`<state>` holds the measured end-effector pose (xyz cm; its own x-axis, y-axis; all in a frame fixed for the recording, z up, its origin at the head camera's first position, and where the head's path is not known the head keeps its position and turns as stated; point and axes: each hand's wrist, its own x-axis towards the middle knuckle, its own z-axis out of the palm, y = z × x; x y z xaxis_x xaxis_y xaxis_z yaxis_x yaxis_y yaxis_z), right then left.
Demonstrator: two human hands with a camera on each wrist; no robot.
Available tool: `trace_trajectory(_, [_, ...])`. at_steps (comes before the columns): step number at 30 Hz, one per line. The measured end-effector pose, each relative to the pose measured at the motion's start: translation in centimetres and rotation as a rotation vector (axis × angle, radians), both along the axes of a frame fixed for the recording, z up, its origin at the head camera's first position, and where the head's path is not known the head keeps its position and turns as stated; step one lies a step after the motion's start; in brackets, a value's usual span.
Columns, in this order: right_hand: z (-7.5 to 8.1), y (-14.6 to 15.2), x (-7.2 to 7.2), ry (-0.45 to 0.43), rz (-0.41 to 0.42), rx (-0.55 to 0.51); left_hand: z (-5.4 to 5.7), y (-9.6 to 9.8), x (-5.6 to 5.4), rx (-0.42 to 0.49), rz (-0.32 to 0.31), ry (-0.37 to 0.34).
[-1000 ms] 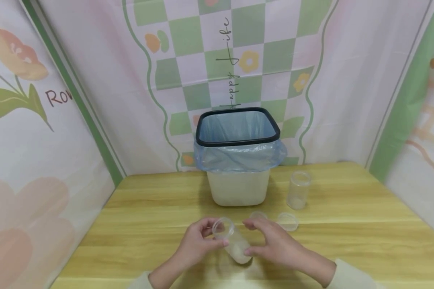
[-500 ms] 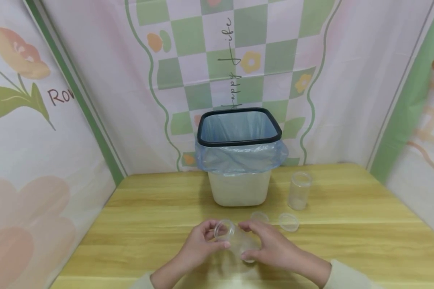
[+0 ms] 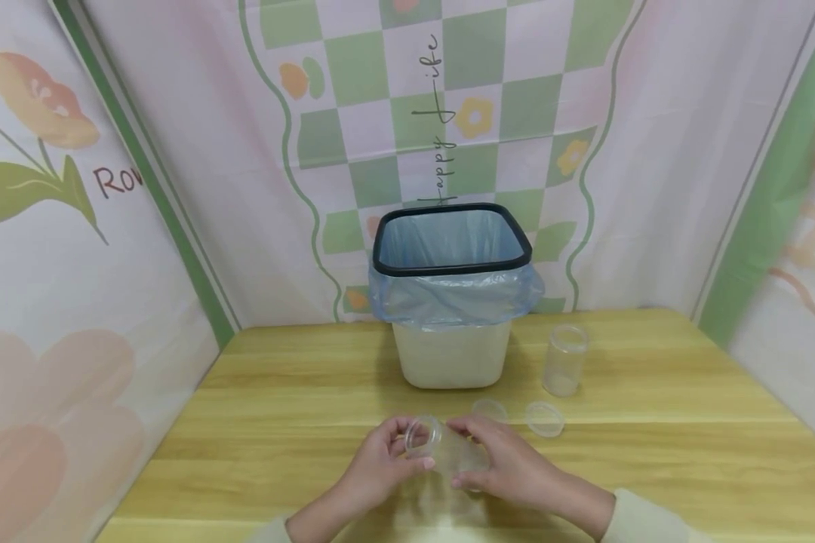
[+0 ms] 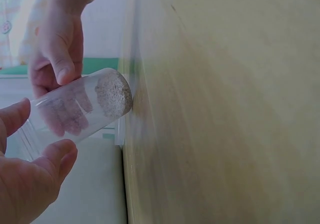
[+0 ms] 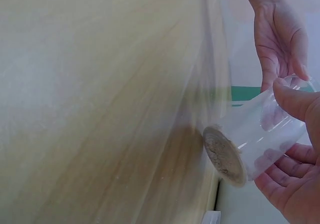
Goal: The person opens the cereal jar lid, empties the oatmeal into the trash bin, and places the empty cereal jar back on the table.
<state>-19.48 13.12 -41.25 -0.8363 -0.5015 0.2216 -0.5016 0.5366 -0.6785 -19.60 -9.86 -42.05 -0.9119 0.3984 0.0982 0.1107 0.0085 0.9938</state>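
A clear plastic jar (image 3: 450, 456) leans between both hands, its uncapped mouth up and to the left, its base low over the table. My left hand (image 3: 379, 466) holds it near the rim with thumb and fingers. My right hand (image 3: 516, 461) grips the lower body, thumb on the near side and fingers round the far side. In the left wrist view, pale grainy powder (image 4: 113, 94) lies at the jar's bottom. Seen from the right wrist, this powder (image 5: 223, 155) looks beige and covers the base. Two clear round lids, one (image 3: 545, 419) and another (image 3: 490, 412), lie beyond the right hand.
A white bin (image 3: 453, 358) stands at the back of the wooden table (image 3: 285, 422). Its blue bag (image 3: 456, 302) folds over the outside under a black rim ring (image 3: 451, 269). Right of the bin, a second clear jar (image 3: 565, 366) stands upright. Patterned curtains (image 3: 244, 226) enclose the table.
My right hand has moved left and closed round the lower part of the jar. The jar's base has swung slightly right, and my left hand keeps its hold near the rim.
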Motion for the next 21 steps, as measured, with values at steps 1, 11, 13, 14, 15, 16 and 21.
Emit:
trace_trajectory(1, [-0.01,0.00,0.00,-0.004,0.001,-0.003,0.02,0.02,0.02,0.002,-0.002,-0.001])
trace_trajectory(11, [-0.52,0.00,-0.25,0.017,0.033,-0.041,0.13,0.03,0.14,0.000,-0.001,0.004])
trace_trajectory(13, [-0.59,-0.04,-0.28,0.023,0.040,-0.043,0.06,0.03,0.10,-0.005,0.005,-0.001])
trace_trajectory(14, [-0.60,-0.04,-0.28,0.024,0.040,-0.041,0.04,0.02,0.08,-0.007,0.007,-0.002])
trace_trajectory(15, [-0.61,-0.06,-0.29,0.024,0.040,-0.040,0.02,0.02,0.06,-0.011,0.008,-0.001])
trace_trajectory(16, [-0.60,-0.08,-0.28,0.028,0.038,-0.037,0.02,0.02,0.06,-0.013,0.010,-0.001])
trace_trajectory(21, [-0.57,-0.10,-0.18,0.041,0.034,-0.026,0.08,-0.01,0.06,-0.002,-0.003,0.009])
